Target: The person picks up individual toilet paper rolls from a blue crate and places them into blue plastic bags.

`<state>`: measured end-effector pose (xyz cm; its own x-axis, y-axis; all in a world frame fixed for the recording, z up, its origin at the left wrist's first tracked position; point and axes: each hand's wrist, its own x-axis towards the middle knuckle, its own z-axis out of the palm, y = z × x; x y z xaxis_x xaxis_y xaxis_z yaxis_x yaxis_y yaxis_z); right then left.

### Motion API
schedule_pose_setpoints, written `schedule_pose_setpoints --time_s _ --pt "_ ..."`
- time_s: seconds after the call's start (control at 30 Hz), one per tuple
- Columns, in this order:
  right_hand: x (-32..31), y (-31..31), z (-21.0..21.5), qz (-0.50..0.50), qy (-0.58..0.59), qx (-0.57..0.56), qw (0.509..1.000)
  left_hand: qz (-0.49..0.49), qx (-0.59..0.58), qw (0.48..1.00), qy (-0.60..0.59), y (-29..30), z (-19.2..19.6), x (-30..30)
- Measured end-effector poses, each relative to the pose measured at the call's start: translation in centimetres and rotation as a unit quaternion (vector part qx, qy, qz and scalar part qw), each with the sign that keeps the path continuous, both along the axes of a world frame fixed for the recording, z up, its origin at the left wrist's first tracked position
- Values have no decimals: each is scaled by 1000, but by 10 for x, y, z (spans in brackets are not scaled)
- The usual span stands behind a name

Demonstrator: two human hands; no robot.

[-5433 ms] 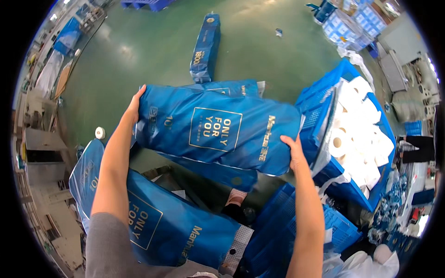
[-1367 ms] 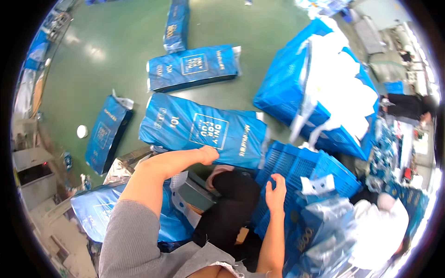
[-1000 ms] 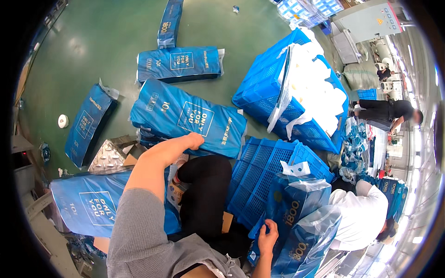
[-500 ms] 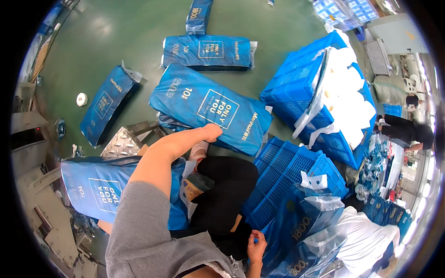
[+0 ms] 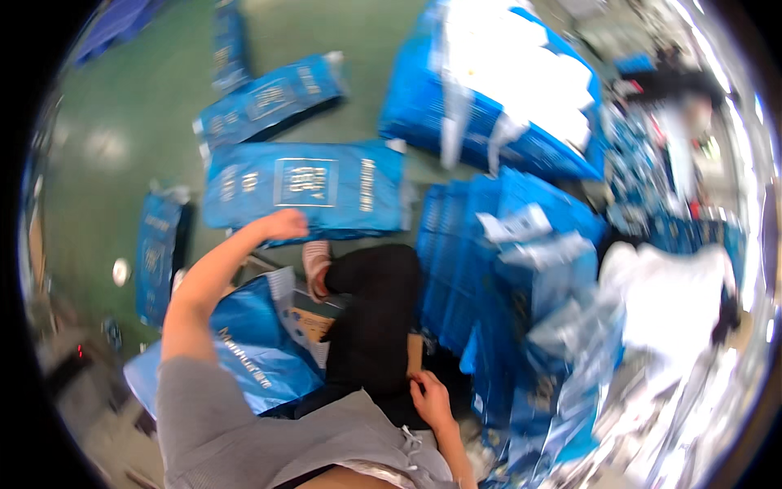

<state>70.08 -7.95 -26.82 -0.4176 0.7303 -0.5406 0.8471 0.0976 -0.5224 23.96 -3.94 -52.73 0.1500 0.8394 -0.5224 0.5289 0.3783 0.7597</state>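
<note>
Two hands are working among blue bags on the floor. Left hand is pressing, fingers curled, on the lower edge of a flat blue bag. Right hand is resting on the person's dark trouser leg, well apart from that bag; its grip cannot be told.

Large blue bag flat on green floor, lengthwise sideways

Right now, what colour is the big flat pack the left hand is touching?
Blue with pale print, including a square outline; the pack lies on the green floor by the left hand. Head view.
</note>
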Motion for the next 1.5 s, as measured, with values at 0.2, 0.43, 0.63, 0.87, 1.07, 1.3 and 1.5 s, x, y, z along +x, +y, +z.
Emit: schedule_pose_setpoints --time_s 0.2,0.43,0.63,0.87,1.07,1.3,1.5 --pt "28 -23 4 -25 9 39 999 196 78 972 -103 -19 128 52" --pt "66 -56 15 -79 70 94 990 36 97 991 -86 -29 203 188" --pt "142 -117 -2 -364 89 219 901 -137 129 949 255 -53 158 230" --pt "223 -297 -133 -637 -33 -8 770 -6 -302 949 87 -54 107 214" --pt "202 -276 -154 -544 -115 -73 828 -47 -325 926 186 -43 102 216" --pt "208 -205 -154 -511 -123 -99 845 -109 -255 910 308 -18 108 231" --pt "206 -151 -169 -504 -129 -92 849 -106 -225 903 350 3 98 230"
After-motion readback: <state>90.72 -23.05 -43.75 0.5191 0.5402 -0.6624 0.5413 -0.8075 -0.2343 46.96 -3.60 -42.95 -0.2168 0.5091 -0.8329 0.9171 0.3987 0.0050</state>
